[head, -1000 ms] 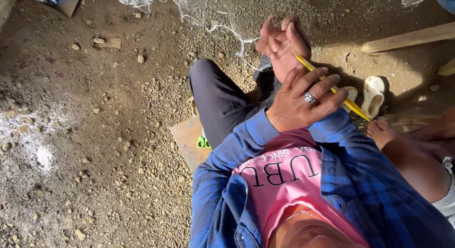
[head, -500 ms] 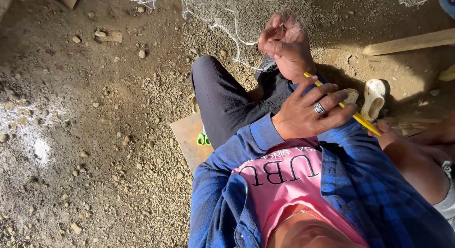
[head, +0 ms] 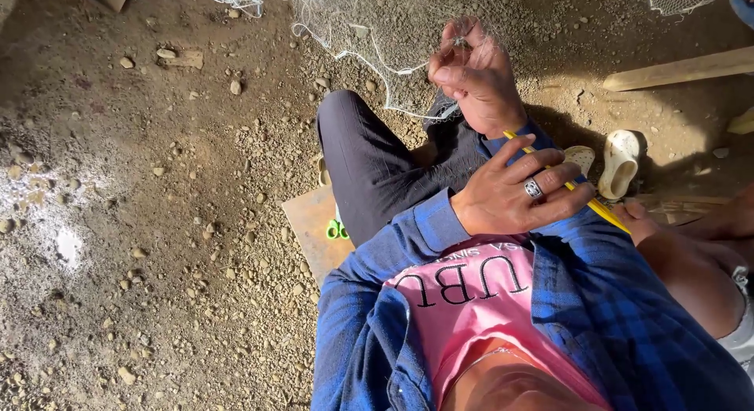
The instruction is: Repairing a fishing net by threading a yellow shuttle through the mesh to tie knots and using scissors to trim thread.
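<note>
The left hand [head: 510, 195] is grasping a thin yellow stick [head: 577, 192]; at 12 o'clock, the right hand [head: 475, 77] is pinching white mesh fishing net [head: 377, 34] over open gravel ground [head: 157, 222].

Left hand [head: 514, 197] loose, right hand [head: 475, 75] pinched

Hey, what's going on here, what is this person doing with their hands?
A person sits on stony ground with a pale fishing net spread in front of them. Their right hand is raised, pinching the net's mesh between the fingers. Their left hand, wearing a ring, holds a thin yellow tool that slants across their lap. A pair of light sandals lies on the ground to the right, near a wooden plank.
</note>
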